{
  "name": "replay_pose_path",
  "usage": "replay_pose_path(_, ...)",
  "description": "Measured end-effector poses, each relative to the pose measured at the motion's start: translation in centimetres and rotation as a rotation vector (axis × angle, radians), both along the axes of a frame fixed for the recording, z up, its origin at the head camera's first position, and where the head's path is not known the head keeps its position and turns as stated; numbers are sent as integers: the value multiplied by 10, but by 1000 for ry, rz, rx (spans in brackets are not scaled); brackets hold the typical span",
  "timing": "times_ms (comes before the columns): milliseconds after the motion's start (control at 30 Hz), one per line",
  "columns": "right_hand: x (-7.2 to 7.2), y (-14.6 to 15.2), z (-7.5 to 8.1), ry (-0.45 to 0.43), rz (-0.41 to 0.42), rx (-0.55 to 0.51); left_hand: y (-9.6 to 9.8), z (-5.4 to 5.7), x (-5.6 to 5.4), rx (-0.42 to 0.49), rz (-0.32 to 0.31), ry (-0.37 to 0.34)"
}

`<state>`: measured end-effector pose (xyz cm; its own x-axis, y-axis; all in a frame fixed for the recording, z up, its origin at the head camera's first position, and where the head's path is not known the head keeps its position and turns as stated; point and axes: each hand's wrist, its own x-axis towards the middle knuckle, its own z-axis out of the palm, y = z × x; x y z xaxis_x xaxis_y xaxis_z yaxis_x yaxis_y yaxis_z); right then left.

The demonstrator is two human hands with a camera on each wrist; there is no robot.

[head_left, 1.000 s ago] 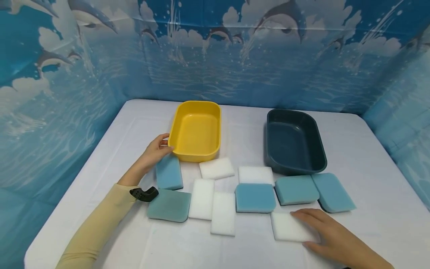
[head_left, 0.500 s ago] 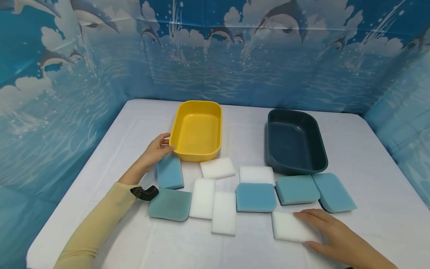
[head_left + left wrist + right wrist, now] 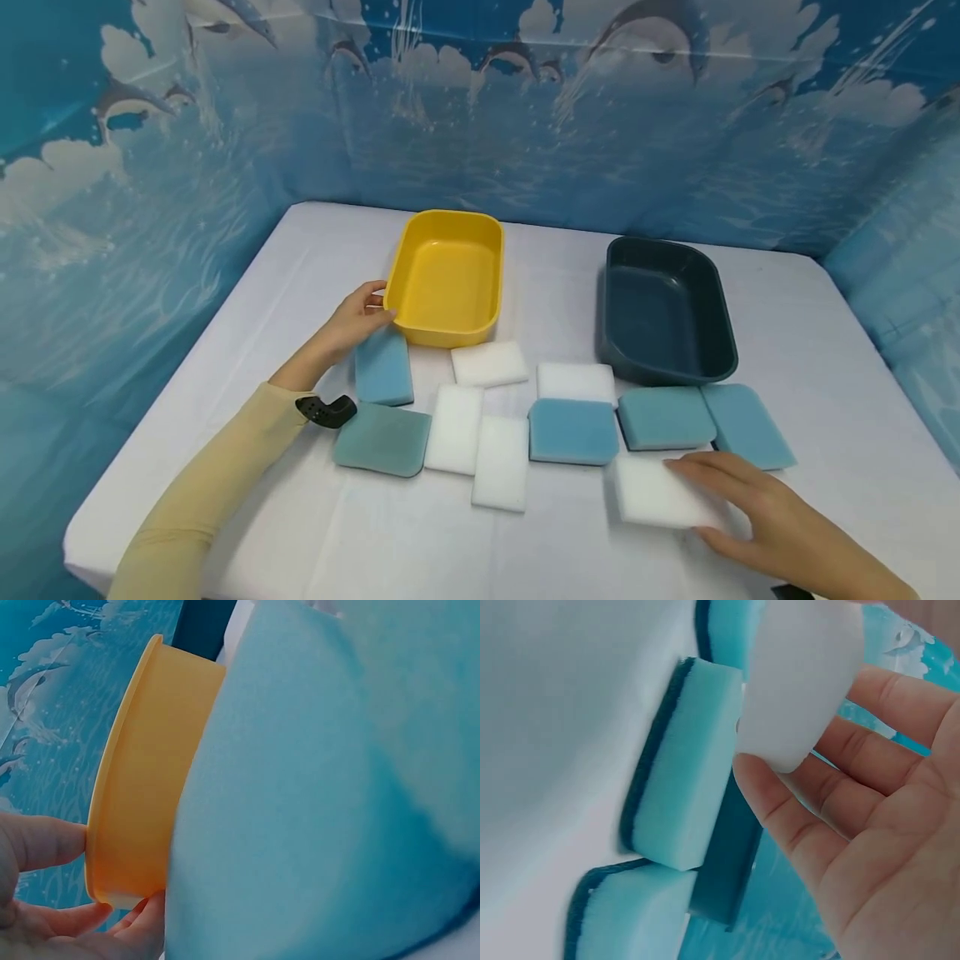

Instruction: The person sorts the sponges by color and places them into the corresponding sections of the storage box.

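My left hand (image 3: 356, 321) holds the near left corner of a yellow plastic tub (image 3: 447, 333), digits at its rim and outer wall. In the left wrist view, a blue sponge fills much of the picture beside the tub (image 3: 150, 765). My right hand (image 3: 765, 508) pinches a white sponge (image 3: 663, 492) between thumb and fingers, tilted and close over the cloth. The right wrist view has the white sponge (image 3: 802, 682) along the fingertips (image 3: 754, 776). Just beyond it lie a blue-green sponge (image 3: 667, 418) and a blue one (image 3: 747, 425).
A dark blue tub (image 3: 667, 367) stands at the back right. Between the hands lie several white sponges (image 3: 501, 462) and blue sponges with dark undersides (image 3: 573, 431). White cloth covers the table (image 3: 390, 542); a dolphin-print curtain (image 3: 480, 150) hangs behind and beside it.
My right hand has closed on the white sponge and tilted it up slightly from the cloth. The left hand stays at the yellow tub. The head view has shifted a little.
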<state>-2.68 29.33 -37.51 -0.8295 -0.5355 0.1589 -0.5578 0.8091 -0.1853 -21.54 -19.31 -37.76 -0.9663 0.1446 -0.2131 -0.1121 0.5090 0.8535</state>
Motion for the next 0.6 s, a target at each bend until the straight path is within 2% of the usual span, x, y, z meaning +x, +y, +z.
replay_pose_path(100,-1,-2,3,16,11,-9,-1,0,-1,-3,4,-3)
replay_pose_path(333,-6,-9,14,68,39,-46,4,9,-11,3,21,-7)
replay_pose_path(600,-15,-22,26,75,96,-43,-3,3,-4,8,29,-41)
